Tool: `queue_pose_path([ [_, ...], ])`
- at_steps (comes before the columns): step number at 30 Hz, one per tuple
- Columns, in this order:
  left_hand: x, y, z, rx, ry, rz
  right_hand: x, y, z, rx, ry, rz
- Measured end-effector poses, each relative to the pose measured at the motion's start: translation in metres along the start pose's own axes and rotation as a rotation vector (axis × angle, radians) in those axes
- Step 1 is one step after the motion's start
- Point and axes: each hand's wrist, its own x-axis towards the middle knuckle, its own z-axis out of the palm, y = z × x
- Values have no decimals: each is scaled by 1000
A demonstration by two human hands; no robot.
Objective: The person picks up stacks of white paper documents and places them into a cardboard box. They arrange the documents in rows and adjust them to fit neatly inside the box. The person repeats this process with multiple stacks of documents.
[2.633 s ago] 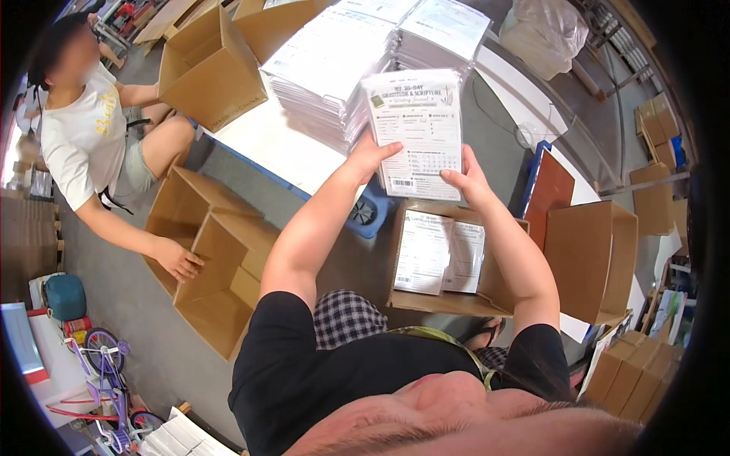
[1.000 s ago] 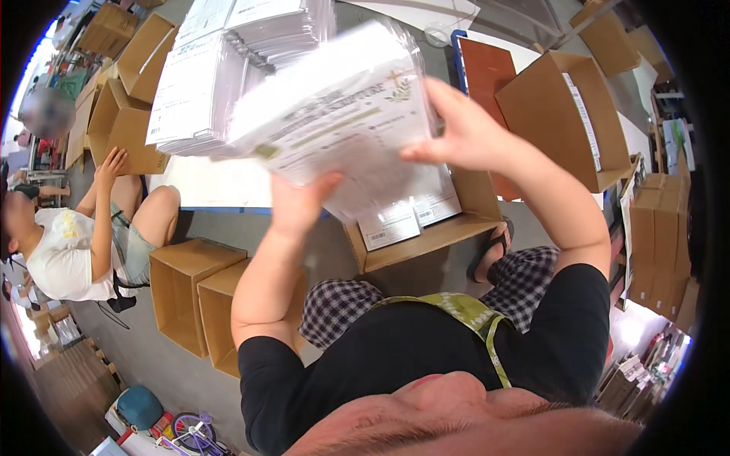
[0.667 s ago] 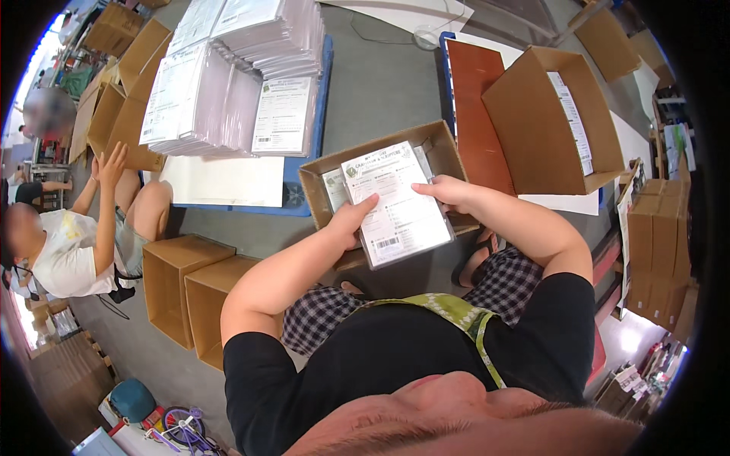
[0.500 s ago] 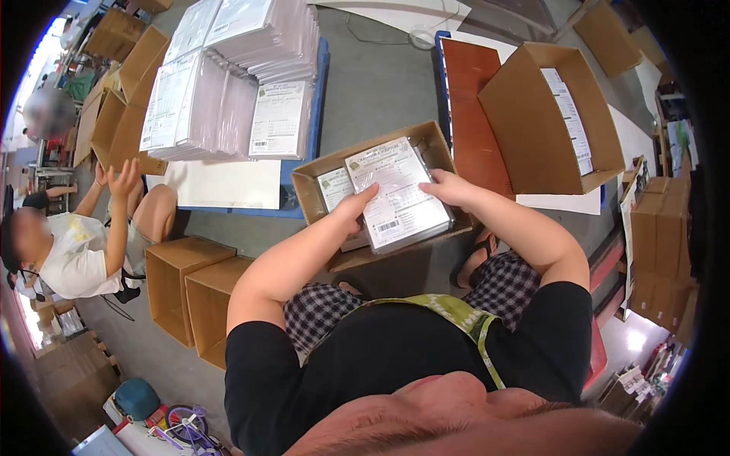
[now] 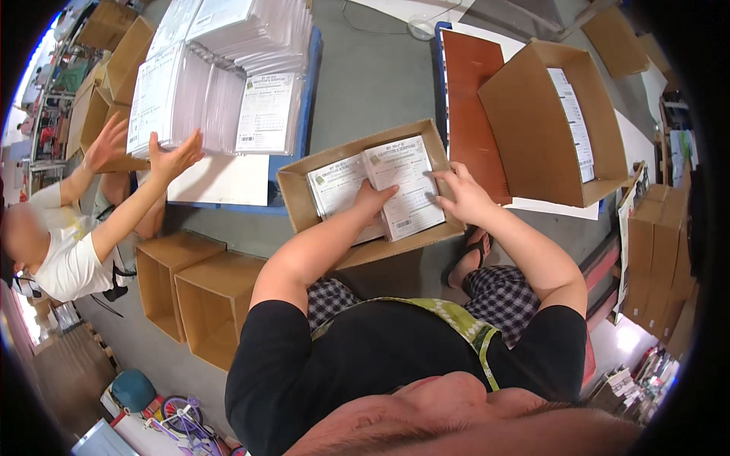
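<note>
In front of me a cardboard box [image 5: 295, 204] holds two side-by-side stacks of flat, clear-wrapped white printed packs. My left hand [image 5: 376, 201] reaches between them; its thumb rests across the right stack [image 5: 407, 171], its other fingers partly hidden at that stack's left edge. Beside the same stack's right edge, my right hand [image 5: 465, 194] is open, fingers apart, close to the box wall. The left stack [image 5: 334, 182] lies partly under my left forearm.
High piles of wrapped packs [image 5: 213, 106] stand on a blue pallet [image 5: 306, 114]; a co-worker's hands [image 5: 171, 161] are at them. Another box [image 5: 517, 125] with packs stands at right by a brown board [image 5: 475, 99]. Two boxes [image 5: 217, 304] sit at lower left.
The stack in my hands has gone down into the box's right half. My right hand has let go and spread its fingers. The co-worker's hands have moved up to the piles.
</note>
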Motion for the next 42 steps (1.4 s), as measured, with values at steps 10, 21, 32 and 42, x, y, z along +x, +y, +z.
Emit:
queue_pose_path([
  [10, 2, 37, -13, 681, -232, 0, 38, -57, 11, -337, 24, -437],
  [21, -17, 25, -4, 567, 59, 46, 143, -50, 89, -757, -256, -476],
  [32, -31, -6, 14, 395, -123, -26, 147, -43, 108, -784, -523, -167],
  [42, -12, -9, -2, 839, -313, 101, 158, 16, 114, -357, -443, -161],
])
